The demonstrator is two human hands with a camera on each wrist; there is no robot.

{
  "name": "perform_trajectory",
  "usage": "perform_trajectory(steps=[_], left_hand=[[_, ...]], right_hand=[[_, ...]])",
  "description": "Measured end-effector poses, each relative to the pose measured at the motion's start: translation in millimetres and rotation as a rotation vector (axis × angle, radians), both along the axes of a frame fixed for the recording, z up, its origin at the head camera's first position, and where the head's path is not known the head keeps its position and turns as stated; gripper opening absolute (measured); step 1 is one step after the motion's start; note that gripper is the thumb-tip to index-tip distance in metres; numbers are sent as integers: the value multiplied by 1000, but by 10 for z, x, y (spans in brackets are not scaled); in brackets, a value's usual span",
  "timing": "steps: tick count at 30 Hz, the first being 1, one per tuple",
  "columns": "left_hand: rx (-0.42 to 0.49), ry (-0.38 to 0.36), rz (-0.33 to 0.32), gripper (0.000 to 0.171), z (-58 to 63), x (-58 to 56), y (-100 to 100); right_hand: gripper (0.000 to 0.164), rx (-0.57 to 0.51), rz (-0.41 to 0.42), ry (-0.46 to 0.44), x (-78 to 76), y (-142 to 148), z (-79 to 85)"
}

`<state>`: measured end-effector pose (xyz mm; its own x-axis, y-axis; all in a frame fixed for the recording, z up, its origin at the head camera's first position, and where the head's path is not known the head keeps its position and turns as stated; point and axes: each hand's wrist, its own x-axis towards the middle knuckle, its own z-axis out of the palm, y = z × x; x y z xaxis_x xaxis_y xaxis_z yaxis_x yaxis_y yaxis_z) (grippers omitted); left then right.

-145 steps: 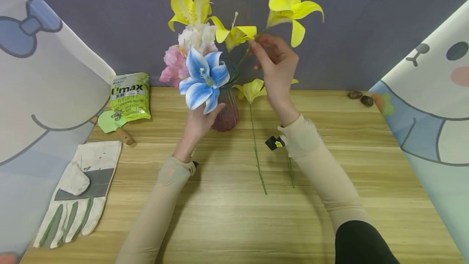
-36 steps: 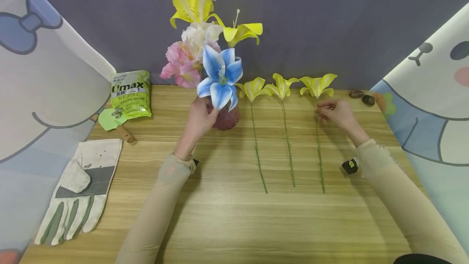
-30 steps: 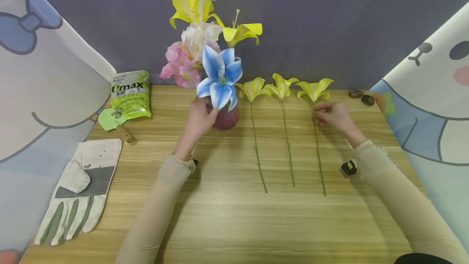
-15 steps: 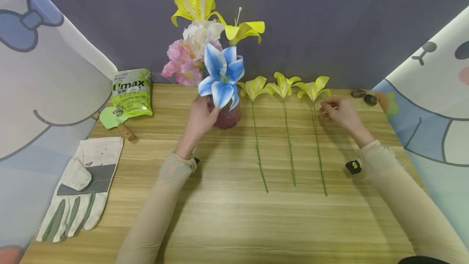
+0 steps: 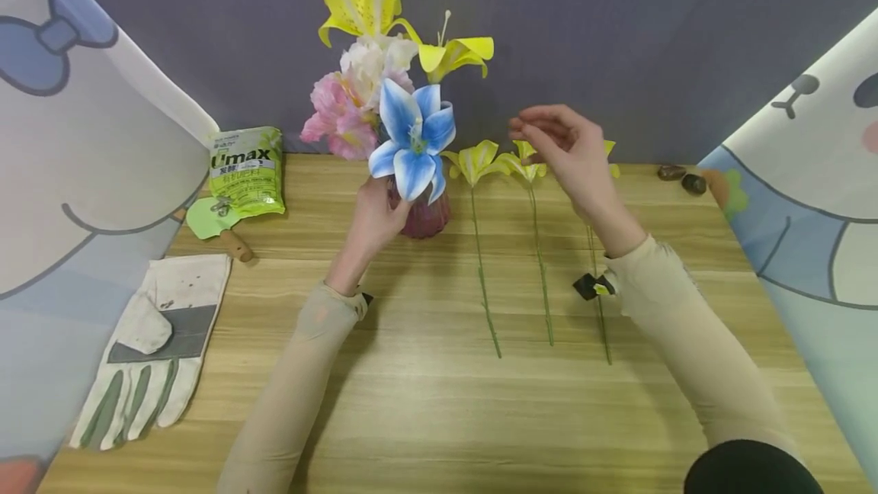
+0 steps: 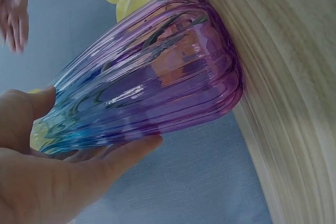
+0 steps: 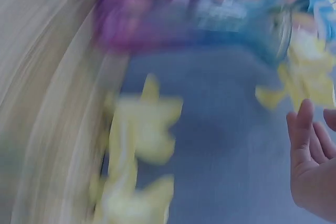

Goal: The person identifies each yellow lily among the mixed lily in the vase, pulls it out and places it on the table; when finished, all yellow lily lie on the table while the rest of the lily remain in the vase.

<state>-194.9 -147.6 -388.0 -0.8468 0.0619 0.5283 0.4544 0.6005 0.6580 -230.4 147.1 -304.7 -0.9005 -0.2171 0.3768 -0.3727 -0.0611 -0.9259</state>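
Observation:
My left hand (image 5: 373, 223) grips a ribbed glass vase (image 6: 157, 72), blue at the neck and purple at the base, standing on the table. From the vase rise a blue-white lily (image 5: 414, 139), a pink flower (image 5: 338, 117), a white flower (image 5: 373, 63) and two yellow lilies (image 5: 456, 56). My right hand (image 5: 565, 155) hovers in the air right of the bouquet, fingers loosely bent, holding nothing. Below it, three long-stemmed yellow lilies (image 5: 475, 165) lie in a row; the hand and wrist partly cover the rightmost. The right wrist view is blurred.
At left lie a green fertilizer bag (image 5: 247, 174), a small green trowel (image 5: 213, 219) with a wooden handle, and a white-grey work glove (image 5: 161, 341). Two dark stones (image 5: 693, 184) sit at the back right. A grey wall (image 5: 652, 59) borders the table's far edge.
Earlier my right hand held a yellow lily up beside the vase; that lily now lies rightmost in the row. The right hand has let go and risen leftward. My left hand stays on the vase.

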Motion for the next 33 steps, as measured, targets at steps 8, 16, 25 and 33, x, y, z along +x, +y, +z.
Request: perform_trajectory(steps=[8,16,25,33], left_hand=[[-26,1,-35,31,-19,0,-21],[-18,-5,-61,49,-24,3,-50],[-19,-9,-81,50,-18,2,-69],[-34,-3,-76,52,-2,22,-67]], right_hand=[[26,-200,71,-113,-233,-732,-7],[31,-166,15,-146,-388,-1005,-25],[31,-64,-38,-146,-462,-1150,6],[15,-96,-100,-61,-453,-1185,24]])
